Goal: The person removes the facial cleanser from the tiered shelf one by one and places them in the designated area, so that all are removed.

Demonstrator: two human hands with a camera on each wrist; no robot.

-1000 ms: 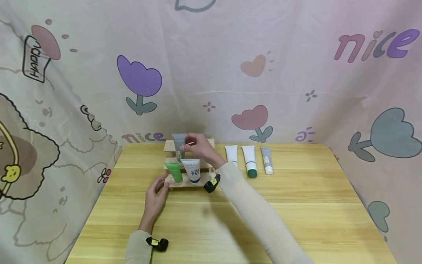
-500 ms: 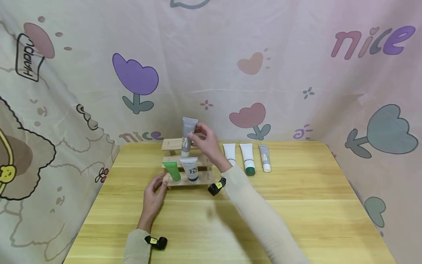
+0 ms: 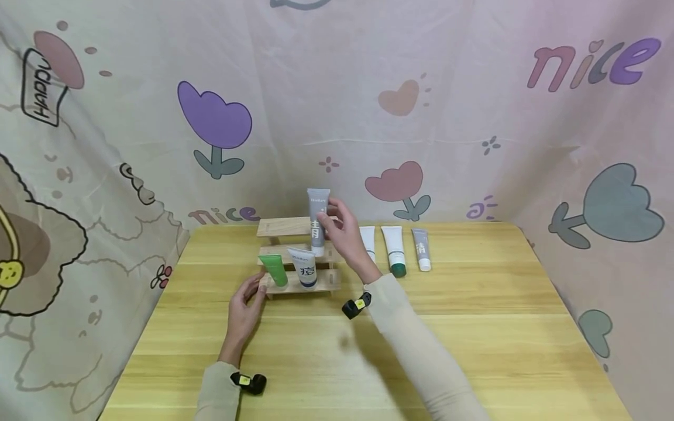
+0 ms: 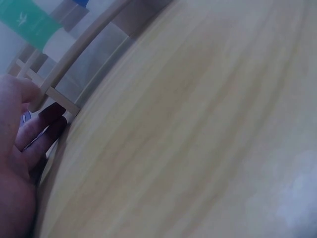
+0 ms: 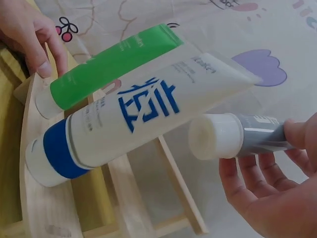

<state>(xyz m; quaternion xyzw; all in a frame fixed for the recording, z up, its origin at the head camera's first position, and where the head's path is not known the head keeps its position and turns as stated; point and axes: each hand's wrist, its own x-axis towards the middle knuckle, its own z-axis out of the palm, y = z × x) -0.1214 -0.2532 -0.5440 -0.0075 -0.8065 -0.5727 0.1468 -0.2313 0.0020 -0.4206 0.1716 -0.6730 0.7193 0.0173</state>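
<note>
The right hand (image 3: 344,234) holds a grey tube (image 3: 318,219) upright, cap down, over the right part of the wooden rack's middle tier; in the right wrist view thumb and fingers pinch the grey tube (image 5: 262,134). At the rack's lower left corner, the left hand (image 3: 245,310) grips the end of the bottom tier (image 3: 321,283), its thumb on top and fingers below in the left wrist view. A green tube (image 3: 275,269) and a white tube with a blue band (image 3: 303,268) stand on that bottom tier, leaning a little.
Right of the rack, two white tubes, one with a green cap (image 3: 395,248), and a smaller grey tube (image 3: 422,248) lie on the wooden table (image 3: 474,327). A patterned cloth (image 3: 295,117) hangs behind and at both sides.
The right hand has lifted the grey tube off the rack's left part and carried it to the right, lowering it slightly lately. The left hand stays on the rack.
</note>
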